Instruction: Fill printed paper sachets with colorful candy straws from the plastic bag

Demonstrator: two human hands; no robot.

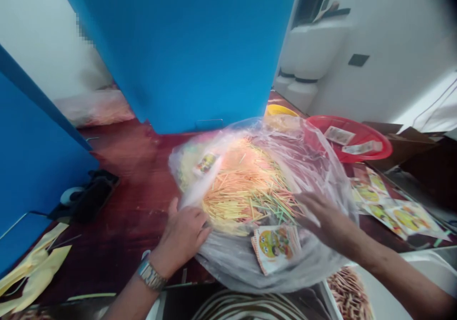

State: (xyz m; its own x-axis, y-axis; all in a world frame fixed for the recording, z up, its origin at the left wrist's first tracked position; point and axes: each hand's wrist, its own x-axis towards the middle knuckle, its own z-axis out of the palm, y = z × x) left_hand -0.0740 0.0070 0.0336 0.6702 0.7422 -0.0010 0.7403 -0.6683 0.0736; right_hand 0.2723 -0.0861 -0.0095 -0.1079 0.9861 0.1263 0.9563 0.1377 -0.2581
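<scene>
We had the left hand at the lower left of the clear plastic bag, fingers curled and gripping a fold of it. The right hand sat over the bag's right side, fingers spread open and blurred; we couldn't tell whether they touched it. Metal wristwatch on the left wrist. The bag lay mid-frame on the dark red table, holding a criss-cross heap of thin orange, yellow and green sticks. A printed card packet lay between our hands at the bag's lower part. A red plastic tray sat touching the bag's upper right, printed cards lower right.
</scene>
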